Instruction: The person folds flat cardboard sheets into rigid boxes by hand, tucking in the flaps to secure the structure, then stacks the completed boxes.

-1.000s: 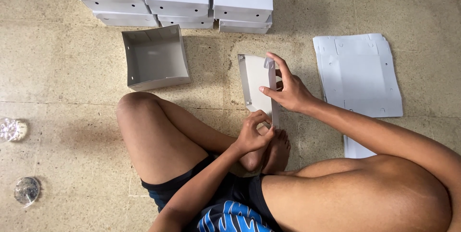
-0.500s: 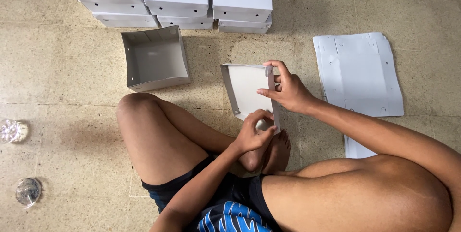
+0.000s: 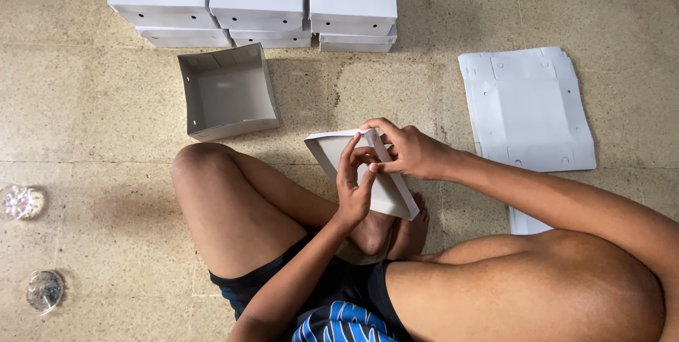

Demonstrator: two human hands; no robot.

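Cardboard tray, half-folded (image 3: 385,190): white, shallow, held tilted over the crossed feet at picture centre, one long wall turned up toward the camera. Both hands meet at its upper corner, presumably because that is where a flap must be tucked.

Right hand (image 3: 414,152): comes in from 3 o'clock; thumb and forefinger pinch the raised wall near the corner, other fingers curled beside them.

Left hand (image 3: 353,186): rises from 6 o'clock, fingers straight and pressed together against the inside of the tray, thumb on the wall's edge, bracing the sheet so it does not spring flat.

Open box (image 3: 228,92): finished, grey-white, empty, standing on the floor at 10 o'clock of the hands, near the left knee and apart from the tray (set within reach, mouth up).

Stacked boxes (image 3: 254,2): three piles in a row at 12 o'clock, closed, touching side by side, well apart from the hands.

Flat blanks (image 3: 527,108): unfolded sheets with cut tabs, lying at 2 o'clock just beside the right forearm; another sheet (image 3: 527,223) shows partly under that arm.

Floor (image 3: 85,116): speckled stone tiles. Two small clear round objects (image 3: 21,202) (image 3: 44,289) at 9 o'clock; kind uncertain.
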